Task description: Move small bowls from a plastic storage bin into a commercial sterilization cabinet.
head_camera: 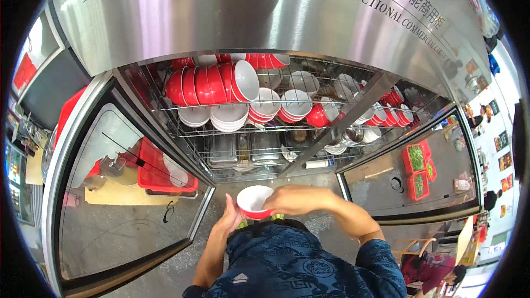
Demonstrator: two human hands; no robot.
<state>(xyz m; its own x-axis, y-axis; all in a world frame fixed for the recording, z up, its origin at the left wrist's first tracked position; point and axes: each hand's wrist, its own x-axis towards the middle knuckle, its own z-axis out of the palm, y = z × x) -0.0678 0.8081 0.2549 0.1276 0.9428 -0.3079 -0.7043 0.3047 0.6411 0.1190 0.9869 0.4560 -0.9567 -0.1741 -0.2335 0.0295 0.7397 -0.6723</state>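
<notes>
A bowl (pixel 251 198), white inside and red outside, is held between my two hands in front of my waist. My left hand (pixel 233 214) supports its left side, thumb upward along the wall. Over the right rim curls my right hand (pixel 288 199), its fingertips partly hidden inside the bowl. Ahead stands a stainless-steel cabinet (pixel 232 12) with wire shelves. A long row of nested red bowls (pixel 203 85) lies sideways on the upper shelf. Stacks of red-and-white bowls (pixel 265 103) and white bowls (pixel 229 116) sit on the shelf below.
Glass cabinet doors stand swung out at left (pixel 124 236) and right (pixel 410 182). Metal trays (pixel 223 151) rest on a low shelf. Through the right door, red baskets (pixel 418 186) of green vegetables show on the floor. A person in a dark red top (pixel 432 267) is at the lower right.
</notes>
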